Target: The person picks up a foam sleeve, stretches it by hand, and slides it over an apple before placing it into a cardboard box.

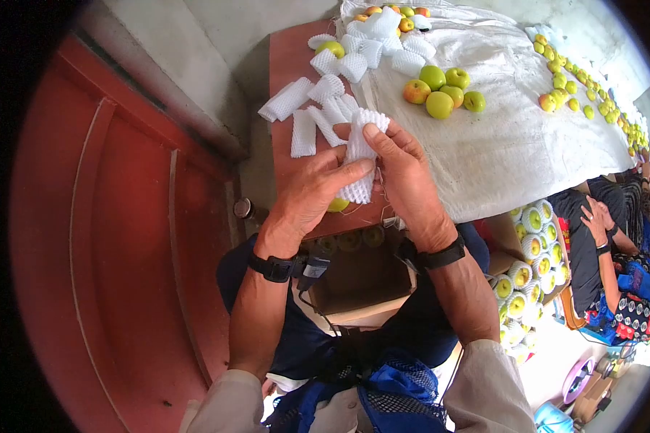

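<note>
A white foam net sleeve [359,148] is pinched between my two hands above the near end of the table. My left hand [307,189] grips its lower left side, thumb laid across it. Higher up, my right hand [406,167] holds its top right, with the thumb on the mesh. Just under my left fingers, a green apple [337,206] shows in part; whether I touch it cannot be seen. More foam sleeves [304,133] lie flat beyond my left hand, and a group of green and reddish apples [439,105] rests farther off on a white cloth [477,159].
An open cardboard box [361,285] stands between my knees, with apples at its far side. Boxes of sleeved apples [533,245] stand to my right, beside a seated person [621,267]. Many loose apples [556,81] line the cloth's far right. A red door [123,238] is at left.
</note>
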A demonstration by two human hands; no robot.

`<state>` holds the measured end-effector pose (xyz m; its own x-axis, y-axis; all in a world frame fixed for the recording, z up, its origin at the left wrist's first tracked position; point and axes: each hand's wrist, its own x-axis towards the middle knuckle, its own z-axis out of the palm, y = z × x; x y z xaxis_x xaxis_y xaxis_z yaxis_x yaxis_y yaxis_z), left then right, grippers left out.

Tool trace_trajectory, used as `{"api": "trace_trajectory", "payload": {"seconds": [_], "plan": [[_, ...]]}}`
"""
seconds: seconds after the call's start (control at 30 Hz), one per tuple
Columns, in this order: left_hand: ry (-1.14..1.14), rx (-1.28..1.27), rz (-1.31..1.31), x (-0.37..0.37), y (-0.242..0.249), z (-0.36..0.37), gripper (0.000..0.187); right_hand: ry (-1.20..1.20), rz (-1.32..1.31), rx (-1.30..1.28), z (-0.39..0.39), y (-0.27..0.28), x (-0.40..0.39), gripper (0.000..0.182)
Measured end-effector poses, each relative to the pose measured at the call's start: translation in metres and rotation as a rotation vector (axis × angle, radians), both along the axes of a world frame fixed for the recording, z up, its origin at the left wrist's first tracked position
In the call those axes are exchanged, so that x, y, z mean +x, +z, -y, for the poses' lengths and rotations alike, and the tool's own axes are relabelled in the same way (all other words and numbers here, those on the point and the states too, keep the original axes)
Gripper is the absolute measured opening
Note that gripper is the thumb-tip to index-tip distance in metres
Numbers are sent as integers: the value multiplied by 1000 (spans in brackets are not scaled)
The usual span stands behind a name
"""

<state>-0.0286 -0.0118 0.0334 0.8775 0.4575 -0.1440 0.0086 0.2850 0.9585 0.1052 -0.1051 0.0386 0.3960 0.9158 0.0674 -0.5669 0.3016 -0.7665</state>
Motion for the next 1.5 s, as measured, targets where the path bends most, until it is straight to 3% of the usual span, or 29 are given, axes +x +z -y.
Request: {"api": "trace_trajectory", "payload": {"seconds": [0.13, 0.2, 0.37, 0.47, 0.53, 0.57, 0.63, 0.7, 0.73, 0.8, 0.83, 0.87, 1.03, 1.1, 1.13, 1.17, 1.23, 1.37, 1.43, 1.5], "plan": [[56, -45, 129, 8, 6, 17, 38, 7, 5, -160, 11, 15, 4, 35], [0, -71, 124, 7, 6, 16, 36, 194, 168, -146, 16, 14, 18, 37], [-72, -145, 77, 10, 3, 17, 27, 152, 97, -146, 11, 6, 21, 35], [-110, -14, 10, 14, -1, 23, 24, 116, 66, -188, 9, 12, 20, 32], [47, 437, -248, 20, -6, 35, 25, 56, 37, -203, 5, 6, 23, 31], [46, 433, -247, 22, -10, 40, 25, 28, -31, -155, 2, -7, 27, 29], [211, 1050, -66, 26, -21, 51, 28, 5, -99, -115, 1, -22, 35, 27], [160, 964, -154, 30, -23, 55, 32, 67, -227, -94, 3, -30, 44, 24], [160, 1023, -118, 31, -23, 55, 29, -115, -97, -393, 7, -4, 30, 22], [133, 1073, -145, 26, -22, 55, 27, 49, -118, -155, 4, -37, 48, 22], [97, 1060, -186, 28, -22, 54, 27, -68, -70, -286, 6, -26, 40, 20], [106, 1077, -155, 29, -27, 55, 26, 89, -220, -130, 5, -36, 51, 18], [20, 1066, -162, 32, -53, 55, 21, 301, -154, -47, 5, -30, 61, 25], [190, 1585, 27, 34, -72, 46, 23, 277, -141, -31, 6, -23, 53, 26], [-31, 2065, -135, 28, -53, 41, 27, 229, -119, -14, 7, -18, 49, 27], [-25, 2063, -155, 26, -37, 40, 27, 246, -123, -15, 7, -17, 48, 27], [-8, 115, -101, 24, -20, 40, 30, 219, -73, 6, 6, -18, 50, 28], [17, 61, -63, 30, -33, 41, 31, 281, -102, 96, 4, -24, 58, 26], [-49, 155, -119, 36, -50, 44, 27, 270, -136, 75, 4, -28, 61, 25], [253, 1437, -50, 40, -79, 63, 25, 247, -165, 50, 6, -30, 63, 24]]}}
